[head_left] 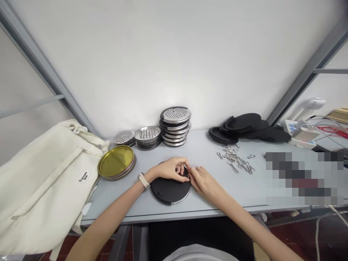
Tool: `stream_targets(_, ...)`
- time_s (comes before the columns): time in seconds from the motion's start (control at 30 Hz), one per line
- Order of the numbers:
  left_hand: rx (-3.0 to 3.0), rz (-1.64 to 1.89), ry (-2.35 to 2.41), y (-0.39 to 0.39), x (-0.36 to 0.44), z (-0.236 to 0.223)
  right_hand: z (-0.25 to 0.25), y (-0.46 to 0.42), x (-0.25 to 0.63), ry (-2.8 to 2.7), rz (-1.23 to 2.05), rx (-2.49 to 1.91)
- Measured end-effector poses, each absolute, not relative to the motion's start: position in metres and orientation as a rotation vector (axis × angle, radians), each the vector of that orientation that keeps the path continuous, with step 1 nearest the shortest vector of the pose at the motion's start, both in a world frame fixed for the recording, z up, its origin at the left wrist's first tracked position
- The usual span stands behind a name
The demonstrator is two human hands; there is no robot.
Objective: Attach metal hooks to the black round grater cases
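Note:
A round black disc [171,190] with a metal rim lies flat near the table's front edge. My left hand [174,168] rests over its far part, with thumb and forefinger pinched at the right rim. At that same spot my right hand [202,181] has its fingers pressed together, almost touching the left fingertips. Whatever small piece is between the fingers is hidden. To the right lies a loose pile of small metal snap hooks [236,159]. Behind the disc stands a tall stack of round metal graters with black rims [176,115].
Gold-coloured round lids [115,162] are stacked at the left, beside a cream bag [51,188]. Two lower stacks of grater discs [147,134] stand near the wall. Black round covers [243,122] are heaped at the back right. A blurred patch hides the table's right part.

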State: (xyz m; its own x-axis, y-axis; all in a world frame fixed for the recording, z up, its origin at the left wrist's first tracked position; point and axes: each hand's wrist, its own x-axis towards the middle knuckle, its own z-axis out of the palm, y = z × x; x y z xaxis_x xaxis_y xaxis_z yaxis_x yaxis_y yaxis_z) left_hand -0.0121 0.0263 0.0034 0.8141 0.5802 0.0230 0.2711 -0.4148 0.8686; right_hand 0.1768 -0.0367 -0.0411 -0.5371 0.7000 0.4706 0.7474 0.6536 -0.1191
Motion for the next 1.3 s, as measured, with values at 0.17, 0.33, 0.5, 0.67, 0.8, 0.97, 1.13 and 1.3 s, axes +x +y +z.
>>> stream_targets(0.17,2.012,0.451,0.601,0.023,-0.009,0.002,-0.040,-0.043,0.178,-2.495,-0.279,-1.104)
stream_targets(0.33,2.032,0.492,0.626,0.021,-0.007,0.002,-0.043,-0.046,0.179,-2.537,-0.453,-1.082)
stream_targets(0.5,2.051,0.477,0.628,0.023,-0.007,0.001,-0.038,-0.051,0.176,-2.545,-0.442,-1.092)
stream_targets(0.67,2.038,0.463,0.615,0.024,-0.007,0.002,-0.024,-0.061,0.179,-2.577,-0.170,-1.143)
stream_targets(0.8,1.968,0.433,0.581,0.022,-0.008,0.003,-0.023,-0.064,0.181,-2.540,-0.093,-1.155)
stream_targets(0.97,2.163,0.495,0.645,0.032,-0.020,0.010,-0.026,-0.063,0.178,-2.505,-0.074,-1.135)
stream_targets(1.13,2.421,0.537,1.270,0.057,-0.057,0.016,-0.025,-0.063,0.177,-2.505,-0.078,-1.125)
stream_targets(1.3,2.437,0.376,1.335,0.063,-0.076,0.011,-0.026,-0.062,0.177,-2.532,-0.151,-1.121)
